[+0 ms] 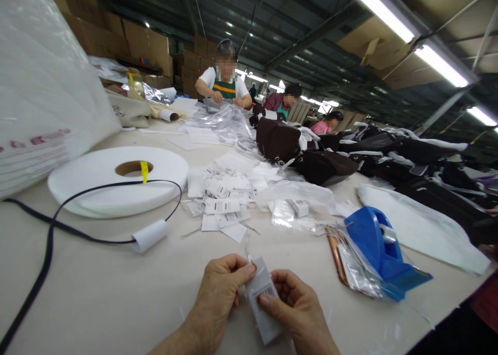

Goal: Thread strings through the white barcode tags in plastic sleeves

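A small grey-white tag with a barcode (265, 313), which looks to be in a clear sleeve, is held low over the table's front part. My left hand (218, 298) pinches its top edge near a thin string. My right hand (298, 306) grips its right side, the thumb on the printed face and the fingers behind. Beyond my hands lies a loose pile of white printed tags (223, 204). Clear plastic bags (286, 212) lie just right of that pile.
A white tape roll (116, 189) and a black cord (50, 236) are at left. A blue tape dispenser (377, 251) stands at right beside plastic packets (356, 272). Dark bags (322, 166) are heaped behind. Across the table, a person (223, 85) handles clear plastic.
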`<state>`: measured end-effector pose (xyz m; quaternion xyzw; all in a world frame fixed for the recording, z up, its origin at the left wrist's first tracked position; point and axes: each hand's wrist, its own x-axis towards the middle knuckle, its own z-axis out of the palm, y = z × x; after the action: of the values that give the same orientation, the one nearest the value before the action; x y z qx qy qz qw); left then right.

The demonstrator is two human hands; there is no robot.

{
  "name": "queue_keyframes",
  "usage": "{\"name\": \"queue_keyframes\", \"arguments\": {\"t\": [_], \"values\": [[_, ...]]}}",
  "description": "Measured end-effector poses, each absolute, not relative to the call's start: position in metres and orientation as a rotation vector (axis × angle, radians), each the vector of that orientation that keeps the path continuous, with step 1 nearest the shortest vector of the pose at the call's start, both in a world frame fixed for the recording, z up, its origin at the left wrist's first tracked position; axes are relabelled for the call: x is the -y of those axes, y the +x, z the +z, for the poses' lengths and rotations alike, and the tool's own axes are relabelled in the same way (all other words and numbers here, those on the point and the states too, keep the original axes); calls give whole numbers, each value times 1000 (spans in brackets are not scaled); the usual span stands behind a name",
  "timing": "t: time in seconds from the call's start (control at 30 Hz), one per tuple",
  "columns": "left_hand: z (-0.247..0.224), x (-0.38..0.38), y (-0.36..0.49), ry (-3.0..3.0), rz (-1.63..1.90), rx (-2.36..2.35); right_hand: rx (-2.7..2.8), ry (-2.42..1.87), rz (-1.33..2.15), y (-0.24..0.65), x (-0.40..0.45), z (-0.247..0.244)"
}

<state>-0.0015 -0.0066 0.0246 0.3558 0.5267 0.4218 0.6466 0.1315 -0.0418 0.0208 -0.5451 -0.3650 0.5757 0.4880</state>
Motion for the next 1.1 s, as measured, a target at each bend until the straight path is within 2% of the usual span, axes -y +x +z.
{"name": "queue_keyframes", "arguments": {"t": [0.47, 0.67, 1.1], "values": [[27, 7, -3, 757, 955, -1168, 823, -1323, 1559, 129, 28, 34], [25, 8, -3, 799, 947, -1174, 734, -1323, 1518, 125, 23, 30], [27, 7, -3, 828, 872, -1135, 914, -1329, 1540, 134, 17, 42]]}}
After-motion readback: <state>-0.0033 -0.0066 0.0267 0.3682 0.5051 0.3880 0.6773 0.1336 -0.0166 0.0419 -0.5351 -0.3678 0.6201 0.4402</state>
